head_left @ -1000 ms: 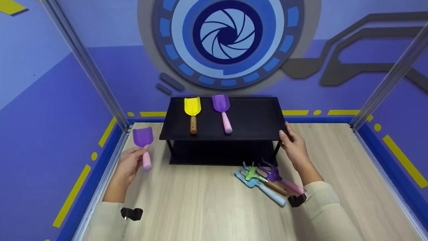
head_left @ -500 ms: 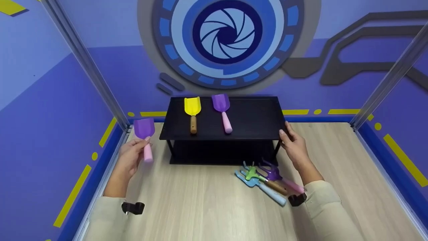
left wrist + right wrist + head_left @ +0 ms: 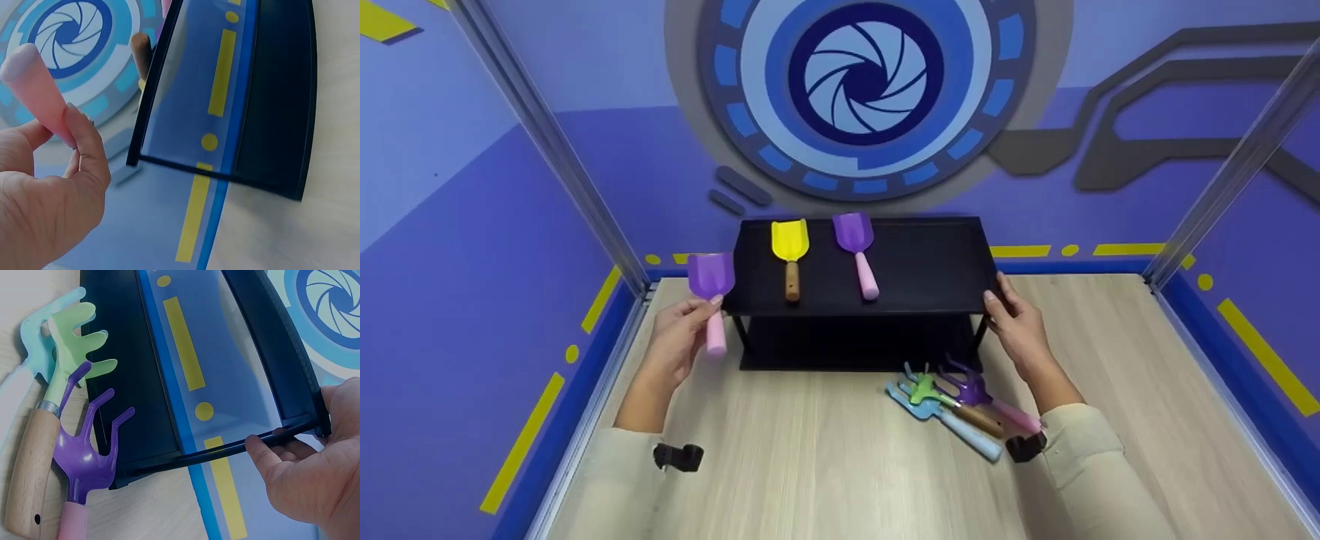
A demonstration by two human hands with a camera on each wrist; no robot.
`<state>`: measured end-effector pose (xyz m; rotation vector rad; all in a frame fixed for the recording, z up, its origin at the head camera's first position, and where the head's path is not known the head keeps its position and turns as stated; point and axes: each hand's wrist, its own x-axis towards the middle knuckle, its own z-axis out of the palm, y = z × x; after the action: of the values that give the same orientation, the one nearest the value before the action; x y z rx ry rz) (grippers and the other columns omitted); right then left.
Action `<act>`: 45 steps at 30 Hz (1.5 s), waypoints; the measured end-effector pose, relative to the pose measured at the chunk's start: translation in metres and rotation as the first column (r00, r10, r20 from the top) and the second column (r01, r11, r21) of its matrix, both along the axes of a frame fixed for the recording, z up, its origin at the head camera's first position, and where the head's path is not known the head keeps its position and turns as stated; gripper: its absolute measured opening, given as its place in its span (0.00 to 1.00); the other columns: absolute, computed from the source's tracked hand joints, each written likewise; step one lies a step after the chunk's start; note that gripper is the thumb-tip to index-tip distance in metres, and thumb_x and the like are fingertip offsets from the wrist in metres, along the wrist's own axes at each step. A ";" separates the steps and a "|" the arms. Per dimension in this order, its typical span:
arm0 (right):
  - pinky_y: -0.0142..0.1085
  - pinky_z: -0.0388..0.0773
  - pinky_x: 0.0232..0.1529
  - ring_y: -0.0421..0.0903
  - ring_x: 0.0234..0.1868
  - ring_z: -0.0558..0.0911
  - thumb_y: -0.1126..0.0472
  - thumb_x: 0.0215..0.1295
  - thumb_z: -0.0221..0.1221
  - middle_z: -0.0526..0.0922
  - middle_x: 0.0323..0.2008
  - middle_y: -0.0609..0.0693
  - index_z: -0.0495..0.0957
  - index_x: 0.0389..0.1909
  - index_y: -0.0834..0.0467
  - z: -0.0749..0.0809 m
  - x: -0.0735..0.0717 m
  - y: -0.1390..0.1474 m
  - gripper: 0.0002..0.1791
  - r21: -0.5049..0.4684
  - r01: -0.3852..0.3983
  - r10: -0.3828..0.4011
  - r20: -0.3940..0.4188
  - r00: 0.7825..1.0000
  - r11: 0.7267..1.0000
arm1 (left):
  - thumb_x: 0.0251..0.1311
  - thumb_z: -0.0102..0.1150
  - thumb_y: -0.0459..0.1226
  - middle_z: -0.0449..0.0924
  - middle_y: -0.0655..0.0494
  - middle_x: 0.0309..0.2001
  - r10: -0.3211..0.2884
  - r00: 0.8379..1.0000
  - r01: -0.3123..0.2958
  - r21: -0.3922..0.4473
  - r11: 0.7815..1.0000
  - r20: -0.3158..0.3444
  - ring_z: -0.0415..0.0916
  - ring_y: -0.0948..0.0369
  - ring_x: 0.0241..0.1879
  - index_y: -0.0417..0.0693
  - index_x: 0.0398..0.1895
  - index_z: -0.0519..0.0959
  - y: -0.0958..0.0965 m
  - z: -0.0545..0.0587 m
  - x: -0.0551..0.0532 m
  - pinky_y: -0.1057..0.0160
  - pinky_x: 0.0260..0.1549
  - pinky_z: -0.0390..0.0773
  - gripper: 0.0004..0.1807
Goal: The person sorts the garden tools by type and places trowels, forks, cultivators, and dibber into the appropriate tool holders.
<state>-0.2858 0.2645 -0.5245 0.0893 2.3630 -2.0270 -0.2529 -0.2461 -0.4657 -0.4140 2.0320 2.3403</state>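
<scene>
My left hand [image 3: 681,337] pinches a small purple hand shovel [image 3: 711,274] by its pink handle [image 3: 39,90], blade pointing away, beside the left end of a two-tier black rack [image 3: 934,266]. At the rack's other end my right hand [image 3: 1020,330] grips the top tier's corner; in the right wrist view its thumb lies on the end post, other fingers behind. On the top tier lie a yellow shovel [image 3: 790,240] with a wooden handle and a second purple shovel [image 3: 853,234] with a pink handle, side by side.
Three hand rakes lie overlapping in front of the rack's right side: light blue [image 3: 971,438], green with a wooden handle [image 3: 924,390], and purple with a pink handle [image 3: 87,464]. Blue printed walls and metal posts [image 3: 551,150] enclose the wooden tabletop [image 3: 810,465].
My left hand has lifted the purple shovel away from me and then moved it right, up to the rack's left end. The right hand keeps its grip on the rack.
</scene>
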 end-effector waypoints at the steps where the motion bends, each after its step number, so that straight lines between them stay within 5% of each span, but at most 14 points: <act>1: 0.51 0.62 0.82 0.53 0.87 0.55 0.44 0.85 0.48 0.42 0.88 0.46 0.44 0.86 0.36 0.000 0.000 0.000 0.36 0.000 0.001 -0.001 0.001 1.000 1.000 | 0.74 0.66 0.40 0.84 0.61 0.36 -0.006 1.000 0.006 0.002 1.000 -0.001 0.81 0.66 0.37 0.47 0.36 0.81 0.003 0.001 -0.001 0.69 0.41 0.83 0.08; 12: 0.52 0.61 0.83 0.54 0.87 0.55 0.46 0.87 0.46 0.42 0.88 0.46 0.43 0.86 0.38 0.000 0.000 0.001 0.36 0.001 -0.008 0.008 0.005 1.000 1.000 | 0.76 0.64 0.42 0.84 0.53 0.48 -0.073 0.997 0.073 -0.012 0.997 -0.007 0.81 0.62 0.45 0.34 0.56 0.78 0.036 0.006 -0.010 0.70 0.46 0.83 0.19; 28: 0.53 0.60 0.84 0.54 0.87 0.55 0.45 0.86 0.46 0.40 0.88 0.45 0.43 0.86 0.37 -0.002 0.002 0.001 0.35 -0.006 -0.008 0.008 0.000 1.000 1.000 | 0.69 0.70 0.34 0.86 0.54 0.37 -0.137 0.987 0.141 0.058 0.988 -0.080 0.83 0.62 0.37 0.40 0.40 0.78 0.072 0.009 -0.016 0.66 0.39 0.84 0.09; 45: 0.53 0.59 0.84 0.53 0.87 0.53 0.47 0.87 0.46 0.39 0.88 0.45 0.42 0.86 0.38 0.000 -0.001 -0.001 0.35 -0.010 -0.008 0.008 -0.005 1.000 1.000 | 0.67 0.70 0.30 0.83 0.54 0.36 -0.235 0.968 0.243 0.098 0.965 -0.091 0.80 0.62 0.34 0.39 0.44 0.77 0.128 0.011 -0.024 0.66 0.37 0.84 0.10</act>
<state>-0.2867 0.2631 -0.5247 0.0744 2.3520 -2.0372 -0.2767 -0.1177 -0.4552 -0.0681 1.8531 2.3370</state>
